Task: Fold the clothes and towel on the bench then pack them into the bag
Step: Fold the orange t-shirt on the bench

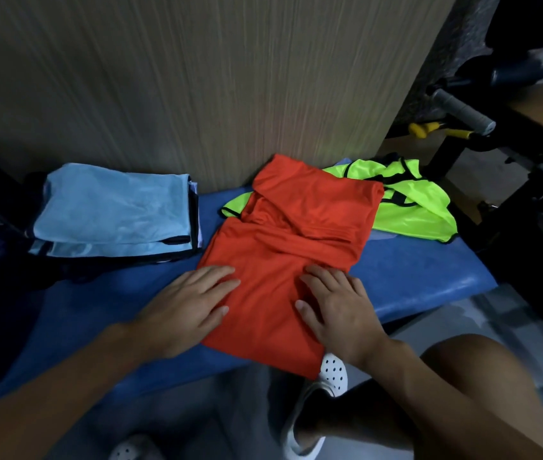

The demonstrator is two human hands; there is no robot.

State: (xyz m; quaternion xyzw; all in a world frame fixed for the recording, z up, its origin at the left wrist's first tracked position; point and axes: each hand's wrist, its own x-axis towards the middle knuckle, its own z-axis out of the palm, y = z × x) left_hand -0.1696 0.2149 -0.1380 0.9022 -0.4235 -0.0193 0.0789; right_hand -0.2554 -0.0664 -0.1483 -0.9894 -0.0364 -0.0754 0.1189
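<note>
Orange jersey (283,260) lies mid-bench (412,277), pressed under the flat, open left hand (190,303) and right hand (336,303); slippery fabric hanging over the front edge could slide, undoing the fold.

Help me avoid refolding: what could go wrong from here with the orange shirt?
1. The orange shirt overhangs the front edge of the bench; it may slide off once the left hand and right hand, flat on it, lift.
2. Its far part is bunched, so the next fold could set creases.
3. The yellow vest lies partly under it and might get dragged along.
</note>
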